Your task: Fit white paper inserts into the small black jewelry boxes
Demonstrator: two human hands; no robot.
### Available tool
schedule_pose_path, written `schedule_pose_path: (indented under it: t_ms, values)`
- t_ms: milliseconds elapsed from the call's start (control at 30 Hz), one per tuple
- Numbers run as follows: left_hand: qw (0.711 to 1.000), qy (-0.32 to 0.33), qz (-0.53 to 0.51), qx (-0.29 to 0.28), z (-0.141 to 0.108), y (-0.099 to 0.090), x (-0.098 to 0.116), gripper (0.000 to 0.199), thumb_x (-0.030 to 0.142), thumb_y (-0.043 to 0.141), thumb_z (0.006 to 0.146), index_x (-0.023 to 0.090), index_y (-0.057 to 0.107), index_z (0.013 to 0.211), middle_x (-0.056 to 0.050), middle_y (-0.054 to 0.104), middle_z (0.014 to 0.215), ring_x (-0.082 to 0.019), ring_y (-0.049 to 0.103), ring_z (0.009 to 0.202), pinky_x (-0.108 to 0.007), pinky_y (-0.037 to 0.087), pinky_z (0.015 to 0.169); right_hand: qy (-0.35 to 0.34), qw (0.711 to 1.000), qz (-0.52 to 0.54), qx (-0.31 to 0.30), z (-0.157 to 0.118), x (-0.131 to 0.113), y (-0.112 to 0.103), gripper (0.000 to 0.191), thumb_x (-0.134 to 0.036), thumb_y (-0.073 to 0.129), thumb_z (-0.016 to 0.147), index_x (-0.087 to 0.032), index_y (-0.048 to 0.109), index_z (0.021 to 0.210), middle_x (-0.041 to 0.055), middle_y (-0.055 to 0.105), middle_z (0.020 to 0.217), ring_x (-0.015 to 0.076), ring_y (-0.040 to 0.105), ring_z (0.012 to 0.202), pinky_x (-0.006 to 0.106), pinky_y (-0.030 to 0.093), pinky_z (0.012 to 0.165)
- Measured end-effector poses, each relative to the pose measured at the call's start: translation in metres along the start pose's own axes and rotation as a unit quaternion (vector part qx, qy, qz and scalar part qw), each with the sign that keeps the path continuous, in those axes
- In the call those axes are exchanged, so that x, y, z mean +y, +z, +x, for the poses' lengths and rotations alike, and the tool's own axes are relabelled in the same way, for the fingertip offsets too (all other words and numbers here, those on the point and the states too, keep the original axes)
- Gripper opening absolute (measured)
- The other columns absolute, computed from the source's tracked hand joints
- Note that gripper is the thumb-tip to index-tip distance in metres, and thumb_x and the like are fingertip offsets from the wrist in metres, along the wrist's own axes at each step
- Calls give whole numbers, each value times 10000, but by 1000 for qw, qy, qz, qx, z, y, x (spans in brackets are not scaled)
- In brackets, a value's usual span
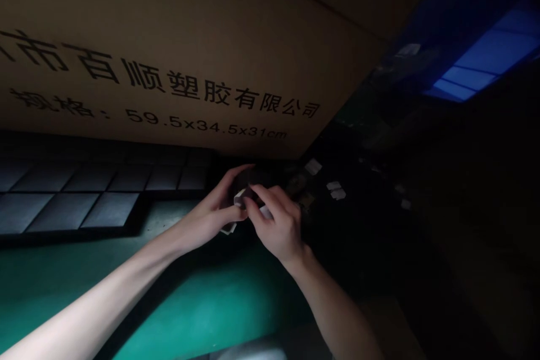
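Note:
Low in the middle, my left hand (215, 211) is curved around a dark object whose shape is mostly lost in shadow. Its thumb lies along a small pale, paper-like piece (239, 197). My right hand (278, 219) meets it from the right, with thumb and forefinger pinched at that same pale piece. Another light scrap edge (229, 229) shows beneath my left thumb; I cannot tell what it belongs to.
A large printed cardboard box (253, 28) stands behind my hands. Flat dark boxes (112, 210) lie in rows at left on the green surface (202, 304). White paper scraps (336, 190) lie to the right, below a blue shiny surface (485, 62).

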State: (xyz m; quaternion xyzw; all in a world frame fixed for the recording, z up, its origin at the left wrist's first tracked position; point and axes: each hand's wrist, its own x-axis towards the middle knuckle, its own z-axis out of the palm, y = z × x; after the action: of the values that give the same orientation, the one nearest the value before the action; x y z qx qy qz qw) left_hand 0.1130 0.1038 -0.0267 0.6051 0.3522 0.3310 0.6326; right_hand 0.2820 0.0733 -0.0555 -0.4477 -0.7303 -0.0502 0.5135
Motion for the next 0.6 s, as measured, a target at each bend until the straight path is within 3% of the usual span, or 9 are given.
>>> schedule_pose_path:
  t_ms: [167, 333, 500, 600]
  values:
    - [998, -11, 58, 8, 0, 3, 6, 693, 218, 581, 859, 290, 383, 1520, -34, 669, 1169, -207, 631, 1009, -296, 516, 834, -46, 997, -36, -52, 2, 6, -4, 145, -229, 619, 992, -180, 741, 1052, 20, 718, 768, 114, 682, 685, 228, 561, 684]
    - [996, 10, 85, 39, 0, 7, 6, 632, 296, 595, 889, 256, 425, 1496, -62, 676, 1213, -213, 645, 1007, -321, 529, 846, -72, 994, -85, 4, 4, 3, -6, 147, -185, 628, 975, -177, 728, 868, -7, 673, 631, 101, 613, 566, 240, 515, 599]
    - [992, 18, 122, 37, -1, 8, 4, 672, 277, 563, 897, 242, 389, 1546, -25, 697, 958, -159, 616, 748, -268, 502, 675, -89, 993, -76, -22, 3, 6, -5, 129, -157, 629, 969, -153, 735, 1041, 5, 724, 691, 116, 660, 607, 252, 554, 660]
    - [986, 28, 163, 33, -2, 6, 3, 693, 241, 544, 905, 249, 357, 1572, -18, 690, 949, -142, 589, 704, -257, 487, 675, -89, 992, -69, -52, 2, 8, -4, 153, -157, 617, 978, -152, 733, 1078, 17, 760, 755, 129, 699, 669, 259, 567, 704]
